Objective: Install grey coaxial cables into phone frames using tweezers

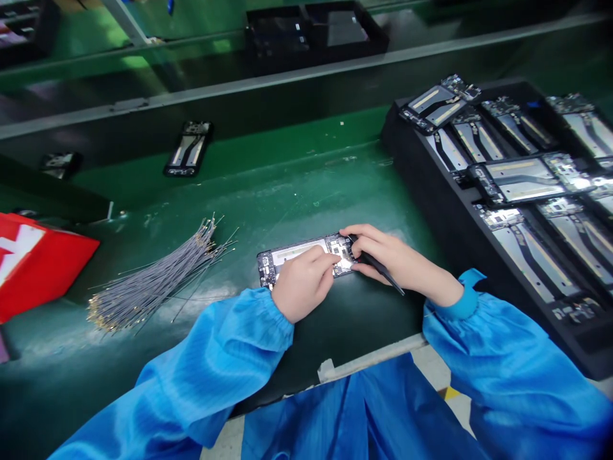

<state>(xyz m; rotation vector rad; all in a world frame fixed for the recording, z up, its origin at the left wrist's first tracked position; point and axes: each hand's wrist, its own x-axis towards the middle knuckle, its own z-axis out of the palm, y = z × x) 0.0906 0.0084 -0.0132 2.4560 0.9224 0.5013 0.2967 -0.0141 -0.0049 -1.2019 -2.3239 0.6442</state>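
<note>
Pivotal relation, as judged: chip-crowded silver-and-black circuit board [339, 244] between both sets of fingertips, toward 2 o'clock from the bare left grip [306, 281], toward 9 o'clock from the bare right grip [390, 255].
Phone place: slim black-edged phone frame with a silvery plate [290, 253], lying flat on the glossy green tabletop [268, 198], inner side up.
Nearer grip: hard to split, both touching the phone frame; left across its middle, right at its 3 o'clock end.
Long axis: nearly level, from just under 9 o'clock to just above 3 o'clock.
Board end: pointing to 3 o'clock, toward the right grip; opposite end jutting out toward 9 o'clock, past the left grip.
Left fingertips: resting on the circuit board; no telling whether pinching anything small.
Right fingers: clasping a slim black tool [389, 276], its tapered end slanting off between 4 and 5 o'clock.
At 9 o'clock: loose sheaf of thin grey cables with brass-coloured ends [158, 281], apart from the phone frame.
Near 3 o'clock: black blocky tray [431, 204] of similar frames, beyond the right grip.
</note>
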